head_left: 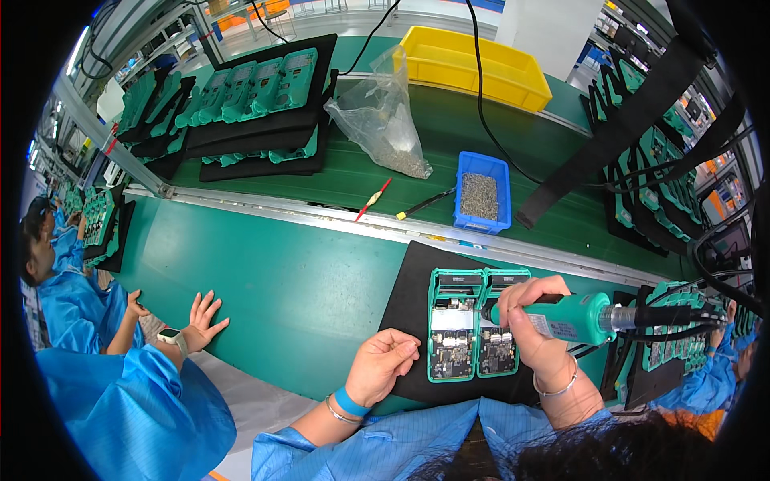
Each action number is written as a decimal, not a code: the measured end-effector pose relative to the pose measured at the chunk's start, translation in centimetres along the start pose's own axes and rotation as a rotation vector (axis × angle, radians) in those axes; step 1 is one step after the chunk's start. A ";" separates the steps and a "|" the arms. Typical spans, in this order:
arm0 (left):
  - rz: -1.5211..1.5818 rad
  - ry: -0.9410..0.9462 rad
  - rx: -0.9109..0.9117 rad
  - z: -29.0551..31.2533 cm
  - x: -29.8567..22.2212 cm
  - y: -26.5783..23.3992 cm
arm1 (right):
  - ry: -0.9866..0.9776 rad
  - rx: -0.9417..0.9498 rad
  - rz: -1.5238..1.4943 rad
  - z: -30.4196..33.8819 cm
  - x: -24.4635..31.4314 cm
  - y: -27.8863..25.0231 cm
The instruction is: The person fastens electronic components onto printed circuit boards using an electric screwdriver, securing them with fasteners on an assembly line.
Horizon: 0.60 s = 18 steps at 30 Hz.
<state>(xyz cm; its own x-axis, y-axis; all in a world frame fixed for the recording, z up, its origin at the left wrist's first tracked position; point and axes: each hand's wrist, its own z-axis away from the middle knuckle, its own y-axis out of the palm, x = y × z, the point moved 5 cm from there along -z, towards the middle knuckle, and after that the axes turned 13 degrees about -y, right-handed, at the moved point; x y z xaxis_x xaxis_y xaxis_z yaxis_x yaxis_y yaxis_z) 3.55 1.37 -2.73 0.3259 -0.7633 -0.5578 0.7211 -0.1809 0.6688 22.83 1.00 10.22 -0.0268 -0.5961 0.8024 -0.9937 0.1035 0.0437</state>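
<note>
My right hand [531, 321] is wrapped round a green electric screwdriver [589, 317], whose cable end points right. Its tip side reaches over the right one of two green device housings [497, 357], and my fingers partly cover that housing's upper half. The left housing [452, 341] lies alongside, face up, with circuit boards showing. Just left of it is my left hand [383, 367], closed with thumb and fingertips pressed together; whatever they may pinch is too small to make out. Both housings rest on a black foam sheet [407, 309].
A blue bin of small screws [481, 196], a bag of small parts [385, 128], a red-and-yellow tool [374, 199] and a yellow crate [473, 68] stand beyond the metal rail. A co-worker's hand [200, 325] rests on the green table at left. Stacked housings [257, 88] sit behind.
</note>
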 end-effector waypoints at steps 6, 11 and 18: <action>0.015 0.009 0.037 -0.4 0.0 0.3 | 0.081 0.036 0.017 -0.4 -1.1 0.0; 0.014 0.026 0.034 -0.4 -0.3 0.8 | 0.110 0.017 -0.034 -0.2 -1.4 -0.2; 0.007 -0.030 0.050 0.0 0.4 1.8 | 0.041 -0.033 0.017 0.3 -0.3 0.0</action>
<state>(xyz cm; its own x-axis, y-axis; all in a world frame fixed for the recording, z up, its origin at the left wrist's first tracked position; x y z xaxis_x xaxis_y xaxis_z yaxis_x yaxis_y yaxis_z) 4.97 0.72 -1.76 0.3120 -0.7829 -0.5383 0.6873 -0.2051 0.6968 22.82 0.91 9.79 -0.0386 -0.5610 0.8269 -0.9889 0.1401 0.0489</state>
